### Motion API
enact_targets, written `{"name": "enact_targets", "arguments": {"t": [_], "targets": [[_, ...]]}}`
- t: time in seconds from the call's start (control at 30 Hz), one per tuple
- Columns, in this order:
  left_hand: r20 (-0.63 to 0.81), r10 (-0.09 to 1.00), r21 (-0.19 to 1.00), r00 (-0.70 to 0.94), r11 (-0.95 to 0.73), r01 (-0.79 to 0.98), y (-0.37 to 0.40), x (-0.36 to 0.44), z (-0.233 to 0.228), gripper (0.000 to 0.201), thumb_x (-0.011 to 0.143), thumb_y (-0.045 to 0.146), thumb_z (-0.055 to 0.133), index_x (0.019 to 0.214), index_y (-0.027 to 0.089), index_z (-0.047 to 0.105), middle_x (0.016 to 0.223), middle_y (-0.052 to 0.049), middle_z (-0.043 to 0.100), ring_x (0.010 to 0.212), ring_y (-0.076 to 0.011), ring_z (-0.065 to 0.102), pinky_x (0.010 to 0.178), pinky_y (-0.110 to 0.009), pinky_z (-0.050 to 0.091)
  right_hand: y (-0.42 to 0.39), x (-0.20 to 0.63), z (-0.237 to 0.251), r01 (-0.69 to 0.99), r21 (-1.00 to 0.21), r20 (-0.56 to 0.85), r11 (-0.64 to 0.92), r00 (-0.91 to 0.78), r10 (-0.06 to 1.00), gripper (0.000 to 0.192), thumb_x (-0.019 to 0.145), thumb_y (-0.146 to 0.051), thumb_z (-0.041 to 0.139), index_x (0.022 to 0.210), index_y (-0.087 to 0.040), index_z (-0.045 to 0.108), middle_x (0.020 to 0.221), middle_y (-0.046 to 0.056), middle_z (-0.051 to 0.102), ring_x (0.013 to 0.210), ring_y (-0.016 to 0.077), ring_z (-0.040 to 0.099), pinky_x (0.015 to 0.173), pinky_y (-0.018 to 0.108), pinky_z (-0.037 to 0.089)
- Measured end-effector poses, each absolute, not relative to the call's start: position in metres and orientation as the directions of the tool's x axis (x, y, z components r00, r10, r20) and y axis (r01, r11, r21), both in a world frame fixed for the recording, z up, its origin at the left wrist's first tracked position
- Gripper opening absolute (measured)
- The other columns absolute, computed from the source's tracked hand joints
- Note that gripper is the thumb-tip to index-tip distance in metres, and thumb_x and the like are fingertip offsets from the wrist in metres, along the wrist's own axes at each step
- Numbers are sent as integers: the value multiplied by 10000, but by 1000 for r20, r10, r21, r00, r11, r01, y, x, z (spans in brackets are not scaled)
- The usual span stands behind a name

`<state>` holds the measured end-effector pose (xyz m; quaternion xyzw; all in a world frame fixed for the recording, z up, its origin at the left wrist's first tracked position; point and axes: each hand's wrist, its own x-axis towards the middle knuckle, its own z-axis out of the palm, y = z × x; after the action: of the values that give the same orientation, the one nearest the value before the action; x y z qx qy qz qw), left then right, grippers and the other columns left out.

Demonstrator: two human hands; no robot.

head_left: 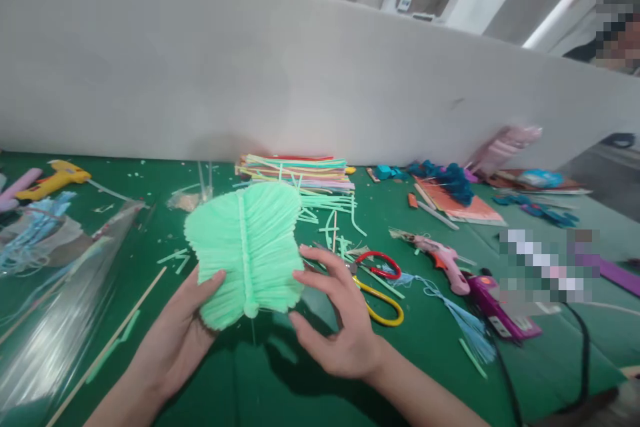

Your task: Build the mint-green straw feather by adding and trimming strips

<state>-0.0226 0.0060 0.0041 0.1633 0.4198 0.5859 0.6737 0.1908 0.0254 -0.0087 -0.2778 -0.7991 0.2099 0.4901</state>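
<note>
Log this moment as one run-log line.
left hand: holds green leaf craft from below | right hand: open, fingertips at leaf's right edge | nearby: scissors, pink glue gun, straw stack

You have one view, worn on your head, looking forward and down over the green table (320, 387) from close range, facing the grey partition (200, 80) along its far edge.
</note>
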Motion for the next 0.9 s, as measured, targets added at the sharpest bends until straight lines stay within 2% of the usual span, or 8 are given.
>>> {"name": "enact_targets", "arguments": {"t": [0.17, 0.27, 0.33, 0.4, 0.47, 0.53, 0.7, 0.9], "targets": [[-413, 908, 702, -66, 271, -659, 1, -20, 2, 728, 832, 192, 682, 1458, 361, 351, 1370, -41, 599, 1209, -288, 579, 983, -365, 513, 22, 188, -18, 289, -551, 728, 783, -292, 620, 460, 703, -74, 693, 1139, -189, 607, 1257, 132, 467, 1136, 233, 555, 903, 328, 548], [-483, 872, 650, -75, 299, -699, 0, -20, -1, 758, 817, 189, 679, 1465, 373, 332, 1367, -19, 602, 1218, -293, 567, 1005, -398, 488, 24, 186, -22, 261, -654, 676, 710, -219, 704, 490, 700, -66, 700, 1151, -218, 585, 1216, 109, 479, 1093, 222, 569, 900, 349, 546], [-521, 850, 642, -78, 329, -693, 0, -20, -2, 812, 792, 168, 694, 1475, 374, 307, 1351, -6, 616, 1225, -292, 558, 1029, -405, 463, 23, 184, -23, 96, -841, 518, 533, -143, 843, 495, 724, -76, 699, 1157, -249, 535, 1172, 79, 518, 1015, 181, 604, 821, 311, 566], [-529, 845, 663, -83, 350, -662, -1, -20, 0, 878, 764, 135, 719, 1485, 374, 279, 1340, 8, 624, 1245, -273, 540, 1057, -371, 432, 22, 183, -23, -168, -963, 244, 213, -194, 950, 412, 777, -120, 693, 1104, -261, 486, 1036, 30, 596, 851, 120, 644, 704, 245, 568], [-510, 855, 700, -96, 348, -624, -1, -19, 1, 908, 758, 128, 733, 1490, 382, 259, 1345, 27, 620, 1276, -246, 511, 1074, -317, 404, 22, 182, -21, -351, -932, 39, -90, -346, 938, 324, 817, -169, 690, 1027, -246, 455, 878, -15, 647, 723, 83, 655, 639, 204, 551], [-489, 866, 729, -105, 340, -594, -1, -18, 2, 883, 783, 183, 729, 1492, 391, 245, 1348, 29, 618, 1297, -241, 489, 1073, -311, 404, 22, 181, -19, -427, -873, -28, -235, -438, 899, 306, 828, -189, 698, 991, -225, 441, 830, -18, 678, 721, 88, 679, 640, 198, 548], [-477, 875, 739, -82, 348, -577, 1, -19, -4, 842, 806, 245, 715, 1484, 418, 246, 1386, -1, 586, 1294, -295, 490, 1045, -401, 443, 20, 180, -14, -469, -840, -50, -273, -435, 899, 284, 840, -185, 696, 972, -210, 446, 825, -20, 704, 718, 97, 703, 688, 225, 564], [-455, 885, 766, -95, 335, -548, 1, -19, -3, 769, 801, 210, 719, 1442, 420, 348, 1403, 6, 572, 1219, -271, 573, 980, -297, 504, 20, 183, -14, -493, -809, -90, -320, -433, 897, 364, 802, -193, 735, 1049, -218, 469, 832, -15, 705, 732, 120, 711, 715, 262, 576]]}}
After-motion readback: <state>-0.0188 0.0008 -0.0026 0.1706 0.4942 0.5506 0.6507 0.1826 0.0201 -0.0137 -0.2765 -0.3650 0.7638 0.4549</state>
